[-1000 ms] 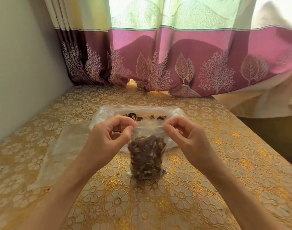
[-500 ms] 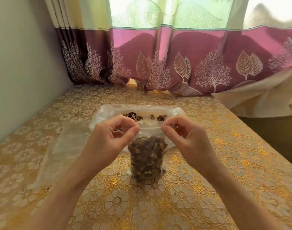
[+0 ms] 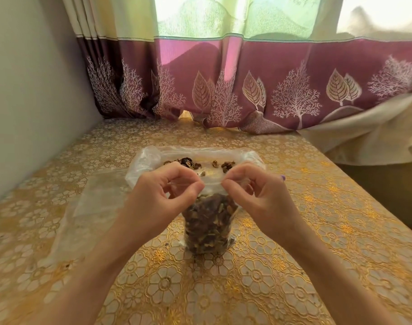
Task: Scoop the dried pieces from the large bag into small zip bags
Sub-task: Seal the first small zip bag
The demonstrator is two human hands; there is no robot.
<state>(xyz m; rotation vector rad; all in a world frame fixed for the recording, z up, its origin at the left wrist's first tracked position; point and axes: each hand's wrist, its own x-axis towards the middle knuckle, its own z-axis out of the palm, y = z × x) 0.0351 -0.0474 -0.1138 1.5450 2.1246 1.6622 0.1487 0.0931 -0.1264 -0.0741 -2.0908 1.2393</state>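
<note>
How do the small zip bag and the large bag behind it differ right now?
The small zip bag stands upright, packed with dried pieces; the large bag lies low and nearly empty. The left hand and right hand pinch the small zip bag's top; the large bag is untouched. Both are clear plastic.

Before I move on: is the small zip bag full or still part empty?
Nearly full: dried pieces fill the small zip bag to just under the top strip that the left hand and right hand pinch.
</note>
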